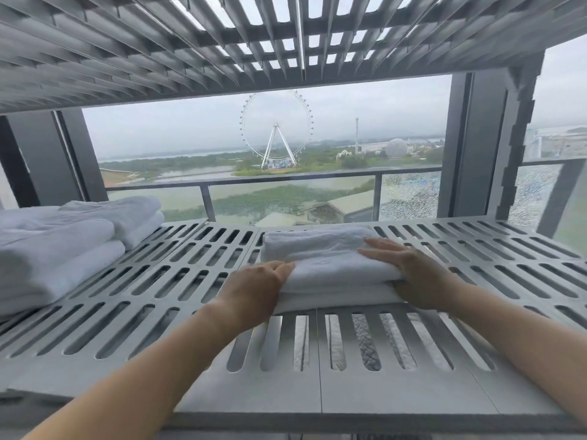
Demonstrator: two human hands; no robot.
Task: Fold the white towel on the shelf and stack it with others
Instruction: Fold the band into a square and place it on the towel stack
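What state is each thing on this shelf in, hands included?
towel: folded, lying on shelf
stack: folded towels, piled at left
left hand: against towel's left edge
right hand: fingers flat on towel

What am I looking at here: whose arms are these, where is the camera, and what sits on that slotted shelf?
No machine here: these are a person's bare arms, filmed by one camera worn on the head, looking forward and down. On the grey slotted shelf lies a folded white towel. The left hand curls its fingers over the towel's left edge; the right hand lies flat on top. At the left sits a stack of folded towels, apart from it. Outside, far behind, stands a Ferris wheel.
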